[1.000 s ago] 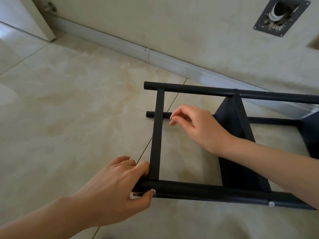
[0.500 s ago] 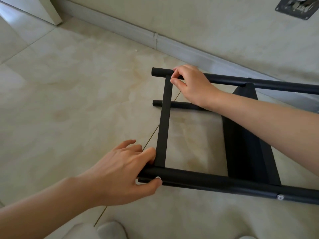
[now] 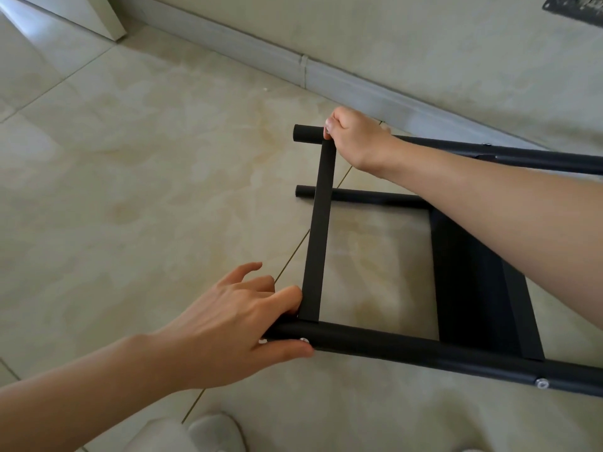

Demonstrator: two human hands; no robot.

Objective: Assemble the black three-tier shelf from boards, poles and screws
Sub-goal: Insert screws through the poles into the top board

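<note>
The black shelf frame [image 3: 456, 288] is lying on its side on the tiled floor [image 3: 130, 174], filling the right half of the frame. The left hand [image 3: 241, 324] is curling round the end of the near pole [image 3: 408, 349] at lower centre, thumb beneath beside a silver screw [image 3: 304, 340]. The right hand [image 3: 357, 138] is gripping the far pole [image 3: 308, 134] at upper centre, right where the thin crossbar [image 3: 318, 233] is meeting it. A third pole [image 3: 359, 195] is lying between them, lower down. A black board [image 3: 473, 288] is sitting at right, beneath the right forearm.
</note>
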